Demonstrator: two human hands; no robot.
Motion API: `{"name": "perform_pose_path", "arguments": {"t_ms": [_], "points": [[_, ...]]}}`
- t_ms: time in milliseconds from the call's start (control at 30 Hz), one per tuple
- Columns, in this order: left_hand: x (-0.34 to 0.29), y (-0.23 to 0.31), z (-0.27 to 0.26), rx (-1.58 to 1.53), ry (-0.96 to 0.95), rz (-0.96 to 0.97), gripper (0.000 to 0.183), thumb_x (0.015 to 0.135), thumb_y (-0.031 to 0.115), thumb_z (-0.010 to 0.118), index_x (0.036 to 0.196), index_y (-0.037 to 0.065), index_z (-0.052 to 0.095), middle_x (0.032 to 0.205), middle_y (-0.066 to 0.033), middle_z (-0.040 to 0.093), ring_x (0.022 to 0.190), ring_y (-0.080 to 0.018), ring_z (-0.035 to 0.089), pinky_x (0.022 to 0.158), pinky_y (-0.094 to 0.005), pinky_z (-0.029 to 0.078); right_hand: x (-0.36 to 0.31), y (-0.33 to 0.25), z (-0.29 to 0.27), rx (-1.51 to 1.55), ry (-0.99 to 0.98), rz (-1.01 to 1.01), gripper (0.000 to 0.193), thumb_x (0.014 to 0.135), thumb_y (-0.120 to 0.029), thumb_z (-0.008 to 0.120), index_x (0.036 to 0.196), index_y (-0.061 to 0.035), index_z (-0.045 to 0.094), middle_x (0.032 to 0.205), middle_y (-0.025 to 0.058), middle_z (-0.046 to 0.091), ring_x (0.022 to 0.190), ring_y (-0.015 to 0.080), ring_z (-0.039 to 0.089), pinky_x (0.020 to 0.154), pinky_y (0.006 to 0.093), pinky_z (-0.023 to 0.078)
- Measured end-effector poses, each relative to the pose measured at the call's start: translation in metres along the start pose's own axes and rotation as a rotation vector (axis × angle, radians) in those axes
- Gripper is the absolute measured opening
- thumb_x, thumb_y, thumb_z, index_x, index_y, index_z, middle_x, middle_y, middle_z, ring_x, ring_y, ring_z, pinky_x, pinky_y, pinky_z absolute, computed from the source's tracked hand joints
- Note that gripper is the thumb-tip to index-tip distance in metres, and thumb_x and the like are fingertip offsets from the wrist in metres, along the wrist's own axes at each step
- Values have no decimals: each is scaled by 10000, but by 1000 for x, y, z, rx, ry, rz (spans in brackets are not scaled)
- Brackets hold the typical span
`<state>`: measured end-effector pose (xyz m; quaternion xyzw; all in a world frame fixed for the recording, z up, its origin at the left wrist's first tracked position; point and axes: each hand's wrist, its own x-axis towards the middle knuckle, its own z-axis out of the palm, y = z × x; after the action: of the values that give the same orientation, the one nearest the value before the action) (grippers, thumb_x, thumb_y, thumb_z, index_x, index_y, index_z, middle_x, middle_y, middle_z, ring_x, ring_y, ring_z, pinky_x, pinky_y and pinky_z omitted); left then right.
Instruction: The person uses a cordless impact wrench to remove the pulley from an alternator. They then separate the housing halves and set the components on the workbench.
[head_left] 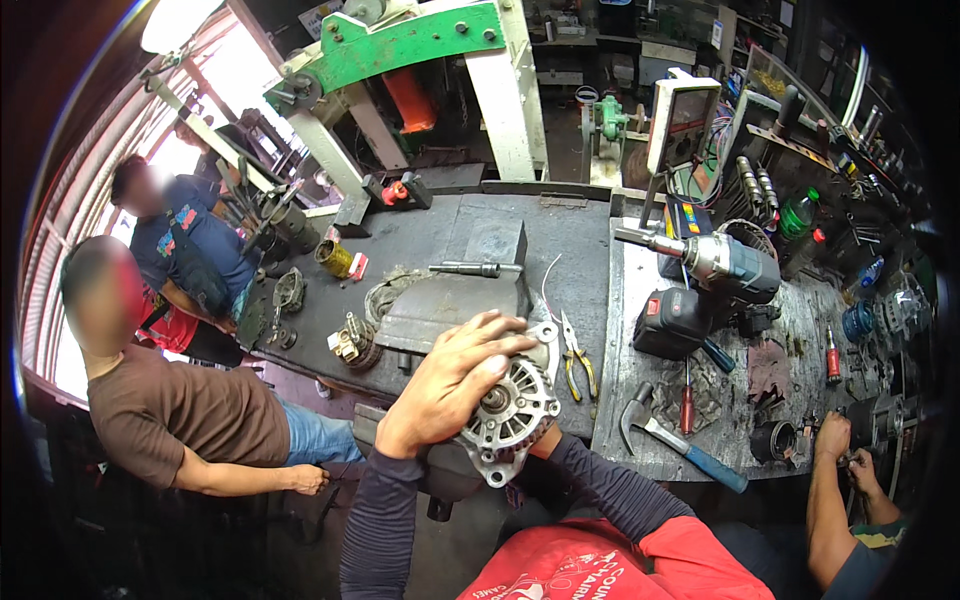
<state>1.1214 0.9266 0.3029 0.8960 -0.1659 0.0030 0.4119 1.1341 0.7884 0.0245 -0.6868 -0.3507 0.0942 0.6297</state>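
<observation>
An alternator (515, 405) with a slotted silver metal housing and a shaft stub in its middle is in front of me, by the bench vise (420, 312). My left hand (455, 380) lies over its upper left side, fingers stretched out flat and reaching across its top rim. Behind the lower right of the housing sits my right hand (547, 441), mostly covered by the alternator; its fingers are hidden. Yellow-handled pliers (575, 362) lie just right of the alternator. On the vise rests a dark metal cylindrical tool (465, 268).
A cordless impact wrench (725, 270), a hammer (690, 445) and a red screwdriver (687, 400) lie on the right bench. Another person's hands (842, 450) work at the far right. A person in brown (190, 400) stands left. A green-and-white press frame (410, 55) rises behind.
</observation>
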Motion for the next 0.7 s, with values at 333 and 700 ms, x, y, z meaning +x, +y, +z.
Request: {"name": "perform_pose_path", "arguments": {"t_ms": [333,700], "points": [[-46,12,31,392,552,-210,256,1049,237,573,1143,57,729,1131,-150,636,1166,-339,586,1007,-455,407,4,-20,-12,202,12,80,590,894,-394,731,1412,-142,605,1406,100,642,1330,272,577,1157,431,431],[-249,-97,117,39,1699,-620,266,972,40,514,1194,-79,598,1143,-163,647,1031,-276,652,959,-364,529,1,-18,-22,118,-17,86,587,888,-380,735,1409,-140,608,1402,102,645,1324,275,581,1152,432,434]]}}
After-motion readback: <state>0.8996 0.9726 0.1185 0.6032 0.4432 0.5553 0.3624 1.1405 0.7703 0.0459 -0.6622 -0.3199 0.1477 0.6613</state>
